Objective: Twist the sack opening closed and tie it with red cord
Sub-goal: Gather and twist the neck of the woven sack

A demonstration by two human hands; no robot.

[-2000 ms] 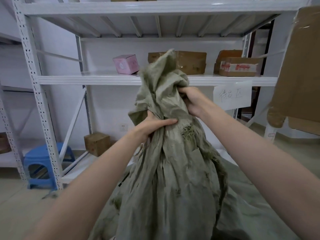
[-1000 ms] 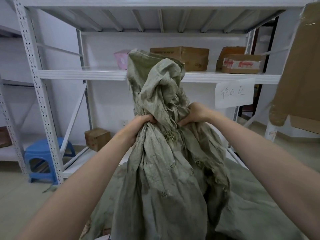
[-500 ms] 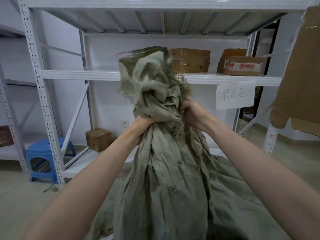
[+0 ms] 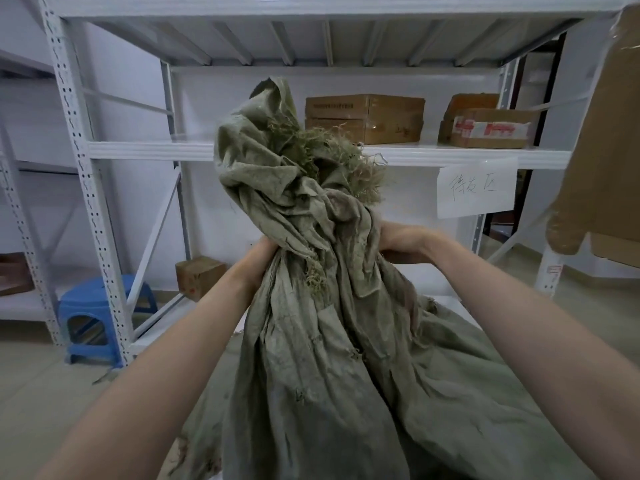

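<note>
Blue plastic is seen in one stool (image 4: 100, 306) far left of the sack (image 4: 311, 341), with one small brown carton (image 4: 199, 277) nearer it. The one sack's twisted neck is gripped by the left hand (image 4: 262, 256) on its left and the right hand (image 4: 398, 237) on its right, the fingers of both buried in cloth. The sack's base is cut off below. Right of its frayed top, shelf cartons (image 4: 363, 119) of unclear count and one paper label (image 4: 476, 192) are seen.

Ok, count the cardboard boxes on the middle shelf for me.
3. A wide box sits beside the sack; a plain box stands at the right end, with a red-taped box in front. The sack may hide others.
</note>
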